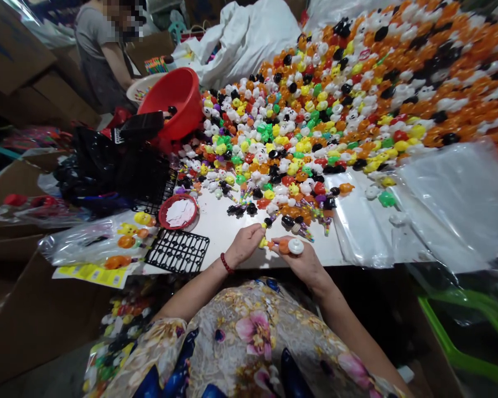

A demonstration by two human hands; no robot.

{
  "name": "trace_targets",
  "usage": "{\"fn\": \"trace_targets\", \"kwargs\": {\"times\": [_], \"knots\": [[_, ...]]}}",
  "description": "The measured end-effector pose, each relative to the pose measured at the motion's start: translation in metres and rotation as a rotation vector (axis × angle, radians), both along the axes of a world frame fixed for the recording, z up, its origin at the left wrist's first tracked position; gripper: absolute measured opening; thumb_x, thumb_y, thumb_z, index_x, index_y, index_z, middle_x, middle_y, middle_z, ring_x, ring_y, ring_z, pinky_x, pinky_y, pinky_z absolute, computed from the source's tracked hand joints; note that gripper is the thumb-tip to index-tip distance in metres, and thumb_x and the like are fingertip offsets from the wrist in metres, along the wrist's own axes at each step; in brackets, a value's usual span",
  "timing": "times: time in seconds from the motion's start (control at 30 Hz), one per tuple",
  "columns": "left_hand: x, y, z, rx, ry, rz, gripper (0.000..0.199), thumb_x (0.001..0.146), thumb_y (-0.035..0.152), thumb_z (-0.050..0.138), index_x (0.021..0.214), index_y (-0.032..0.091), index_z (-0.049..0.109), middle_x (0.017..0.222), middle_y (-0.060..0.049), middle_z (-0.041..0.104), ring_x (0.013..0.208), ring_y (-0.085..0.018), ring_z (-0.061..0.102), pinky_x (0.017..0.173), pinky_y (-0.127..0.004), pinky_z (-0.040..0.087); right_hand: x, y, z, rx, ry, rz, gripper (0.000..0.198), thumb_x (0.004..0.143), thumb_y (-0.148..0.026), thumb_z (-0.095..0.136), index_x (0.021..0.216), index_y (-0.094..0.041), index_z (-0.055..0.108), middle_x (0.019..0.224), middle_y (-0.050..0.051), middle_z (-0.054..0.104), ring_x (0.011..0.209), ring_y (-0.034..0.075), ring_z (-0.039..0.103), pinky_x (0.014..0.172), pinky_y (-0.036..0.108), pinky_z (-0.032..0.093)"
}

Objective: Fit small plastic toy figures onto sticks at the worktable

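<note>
My left hand, a dark red bead bracelet at its wrist, is closed on a small yellow plastic piece with a black top. Just to the right, my right hand is closed around orange plastic pieces with a round white piece at the end. The hands nearly meet over the table's front edge; whether the held pieces are joined cannot be made out. Beyond them lie small bead-like sticks and figures, among them black pieces and an orange one.
A large heap of colourful plastic figures covers the back and right. Clear plastic bags lie right. At left are a black grid tray, a red basket of white slips, a bagged set and a red tub. A co-worker stands behind.
</note>
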State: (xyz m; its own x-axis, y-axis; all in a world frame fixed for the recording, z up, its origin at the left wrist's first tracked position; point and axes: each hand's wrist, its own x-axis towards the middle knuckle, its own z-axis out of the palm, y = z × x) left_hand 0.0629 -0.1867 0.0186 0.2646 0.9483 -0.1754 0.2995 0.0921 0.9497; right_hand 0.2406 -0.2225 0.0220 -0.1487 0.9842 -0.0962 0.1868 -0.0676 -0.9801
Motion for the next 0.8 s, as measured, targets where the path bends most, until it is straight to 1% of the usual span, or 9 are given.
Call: {"fn": "trace_targets", "kwargs": {"times": [0.07,0.13,0.33,0.4,0.53,0.6,0.67,0.73,0.8], "knots": [[-0.002,0.003,0.001,0.023,0.039,-0.070,0.033,0.084,0.043,0.047,0.060,0.020,0.043,0.058,0.004,0.042,0.060,-0.012,0.041,0.058,-0.025,0.032,0.001,0.001,-0.002,-0.065,0.021,0.000,0.038,0.069,-0.052,0.076,0.087,-0.018,0.078,0.088,0.008,0.079,0.082,0.024,0.072,0.076,0.036,0.059],[-0.003,0.005,0.000,0.015,0.042,-0.098,0.033,0.084,0.043,0.047,0.060,0.020,0.045,0.058,0.004,0.043,0.061,-0.012,0.042,0.058,-0.025,0.032,0.003,0.002,-0.002,-0.097,0.032,-0.001,0.041,0.067,-0.054,0.076,0.086,-0.018,0.079,0.086,0.008,0.079,0.080,0.024,0.072,0.074,0.036,0.059],[0.003,0.002,-0.005,-0.087,-0.032,-0.030,0.039,0.083,0.052,0.046,0.060,0.021,0.043,0.058,0.003,0.043,0.060,-0.013,0.042,0.057,-0.025,0.033,0.002,0.002,0.004,-0.073,-0.015,0.018,0.034,0.069,-0.051,0.076,0.083,-0.020,0.079,0.088,0.007,0.079,0.082,0.025,0.073,0.077,0.036,0.059],[0.006,0.000,-0.006,-0.072,-0.012,-0.004,0.038,0.083,0.051,0.046,0.059,0.021,0.041,0.058,0.003,0.042,0.060,-0.013,0.042,0.058,-0.025,0.033,0.001,0.001,0.002,-0.072,-0.019,0.020,0.033,0.069,-0.051,0.076,0.082,-0.020,0.078,0.088,0.008,0.079,0.082,0.025,0.073,0.079,0.037,0.059],[0.006,-0.002,-0.004,0.034,0.106,0.032,0.034,0.085,0.041,0.044,0.058,0.021,0.039,0.056,0.004,0.039,0.058,-0.012,0.039,0.058,-0.025,0.031,-0.002,-0.001,-0.003,-0.097,-0.004,-0.023,0.033,0.069,-0.049,0.076,0.083,-0.020,0.078,0.088,0.009,0.078,0.084,0.026,0.073,0.081,0.038,0.058],[0.005,-0.001,-0.004,0.068,0.162,0.002,0.032,0.085,0.036,0.044,0.058,0.021,0.040,0.054,0.005,0.039,0.056,-0.012,0.039,0.057,-0.026,0.030,-0.002,-0.001,-0.003,-0.126,0.007,-0.018,0.033,0.068,-0.049,0.077,0.083,-0.019,0.077,0.086,0.009,0.078,0.083,0.026,0.073,0.080,0.038,0.058],[0.004,0.001,-0.004,0.073,0.171,-0.051,0.031,0.085,0.034,0.045,0.057,0.021,0.040,0.054,0.005,0.040,0.056,-0.012,0.039,0.057,-0.026,0.030,-0.003,-0.002,-0.001,-0.149,0.013,0.007,0.033,0.067,-0.049,0.077,0.081,-0.019,0.077,0.084,0.008,0.078,0.082,0.025,0.072,0.080,0.038,0.058],[0.004,0.002,-0.007,0.044,0.129,-0.100,0.031,0.084,0.034,0.045,0.056,0.021,0.040,0.054,0.005,0.040,0.057,-0.012,0.040,0.057,-0.026,0.032,-0.003,-0.002,0.002,-0.167,0.017,0.028,0.033,0.066,-0.050,0.078,0.078,-0.019,0.077,0.081,0.008,0.077,0.080,0.025,0.072,0.079,0.038,0.058],[0.005,0.001,-0.011,-0.004,0.078,-0.112,0.032,0.083,0.036,0.045,0.055,0.021,0.039,0.054,0.004,0.039,0.058,-0.012,0.040,0.057,-0.025,0.033,-0.005,-0.004,0.003,-0.177,0.027,0.027,0.034,0.065,-0.051,0.078,0.076,-0.019,0.076,0.080,0.008,0.077,0.079,0.025,0.071,0.078,0.038,0.057]]}}
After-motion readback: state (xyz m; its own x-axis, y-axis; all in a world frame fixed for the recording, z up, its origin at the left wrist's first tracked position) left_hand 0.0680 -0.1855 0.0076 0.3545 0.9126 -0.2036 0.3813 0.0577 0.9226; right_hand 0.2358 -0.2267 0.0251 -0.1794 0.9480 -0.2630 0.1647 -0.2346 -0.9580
